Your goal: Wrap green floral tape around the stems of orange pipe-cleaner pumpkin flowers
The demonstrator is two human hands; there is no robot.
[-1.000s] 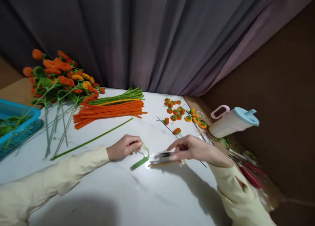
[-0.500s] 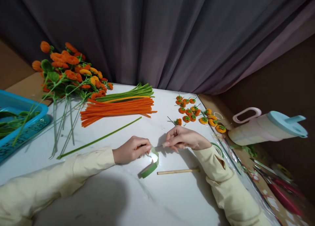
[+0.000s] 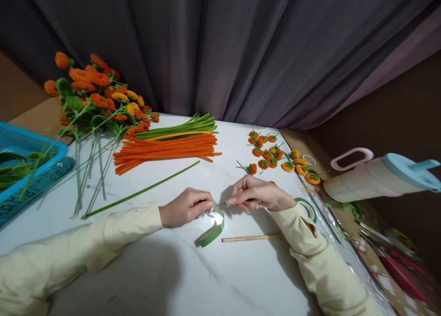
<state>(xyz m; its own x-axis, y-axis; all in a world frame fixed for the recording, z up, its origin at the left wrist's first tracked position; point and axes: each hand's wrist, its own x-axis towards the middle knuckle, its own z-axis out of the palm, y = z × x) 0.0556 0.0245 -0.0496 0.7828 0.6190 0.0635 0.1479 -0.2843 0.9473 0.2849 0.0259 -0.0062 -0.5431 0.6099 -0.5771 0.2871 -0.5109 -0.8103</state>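
My left hand point(image 3: 188, 207) is closed, its thumb and finger pinching a small orange flower point(image 3: 196, 204) that the fingers mostly hide. A thin dark wire point(image 3: 221, 204) runs from those fingertips to my right hand point(image 3: 253, 193), which pinches its other end between thumb and forefinger. A strip of green floral tape point(image 3: 220, 221) hangs down from the left fingertips to its roll point(image 3: 211, 237), which stands tilted on the white table. Just right of the roll lies a thin wooden stick point(image 3: 251, 238). One green stem point(image 3: 144, 188) lies slanted behind my left forearm.
Orange pipe cleaners point(image 3: 165, 151) and green ones point(image 3: 182, 126) lie in bundles behind my hands. Finished flowers point(image 3: 99, 79) are heaped back left beside a blue basket point(image 3: 37, 180). Small flower heads point(image 3: 267, 153), a tumbler point(image 3: 379, 176) and red-handled pliers point(image 3: 403, 277) are at right.
The view has shifted slightly, so the table's things sit a little differently. Both hands keep their pinch, and the tape strip near the left fingertips has turned a little.
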